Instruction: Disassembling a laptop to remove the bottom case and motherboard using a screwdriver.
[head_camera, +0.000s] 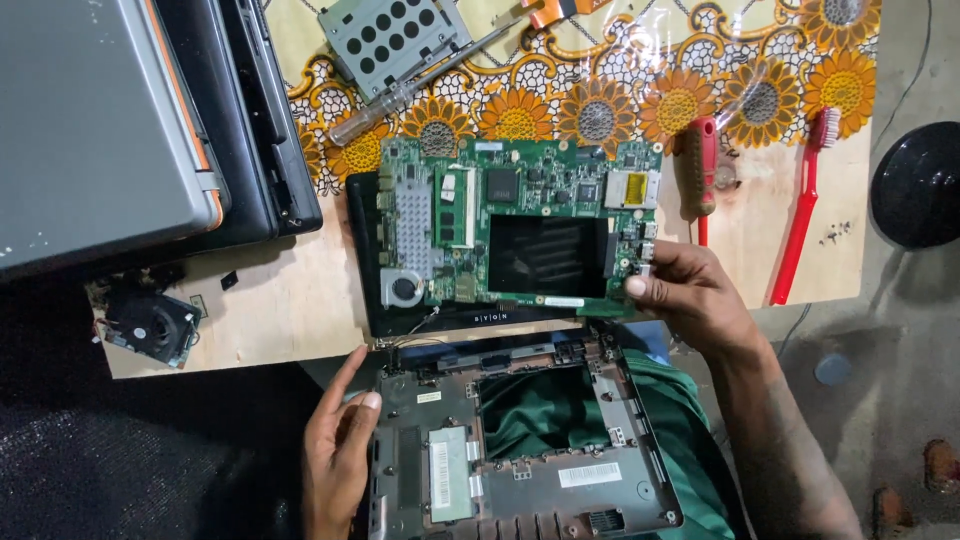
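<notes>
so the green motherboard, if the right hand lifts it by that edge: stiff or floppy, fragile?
The green motherboard is probably stiff: a flat board lying level. Likely light, thin with a large cut-out in the middle. Probably fragile, with bare chips and connectors all over. The right hand grips only its right edge, so the far side with the fan may dip.

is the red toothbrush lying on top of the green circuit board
No, the red toothbrush lies on the wooden board right of the green circuit board, apart from it, beyond the right hand.
</notes>
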